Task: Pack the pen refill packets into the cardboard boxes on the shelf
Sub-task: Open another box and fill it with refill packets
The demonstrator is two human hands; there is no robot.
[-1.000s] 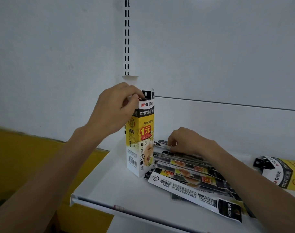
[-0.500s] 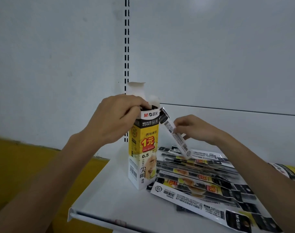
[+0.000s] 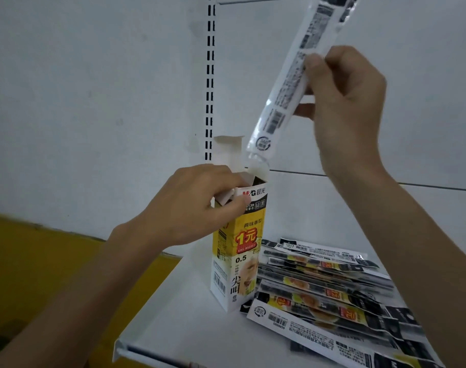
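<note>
A: What is being held by the right hand [image 3: 346, 107]?

B: A pen refill packet [image 3: 290, 83] is being pinched near its middle, between the thumb and the curled fingers. It is being held steeply tilted, with the printed white back facing the camera. Its lower end is hanging just over the open top of the cardboard box [image 3: 240, 251]. Whether the two are touching cannot be told. The upper end is being cut off by the top edge of the view.

A: And the left hand [image 3: 197, 208]?

B: The box is being gripped near its top, with the thumb pressed on the front face and the fingers curled round the near corner. The box is being kept upright on the white shelf [image 3: 178, 328], and its lid flap [image 3: 228, 152] is standing open at the back.

A: Where are the other packets lying?

B: A pile of packets [image 3: 319, 288] is lying flat and overlapping on the shelf, right beside the foot of the box. Behind the box, a slotted upright [image 3: 210, 75] is running up the white back panel.
</note>
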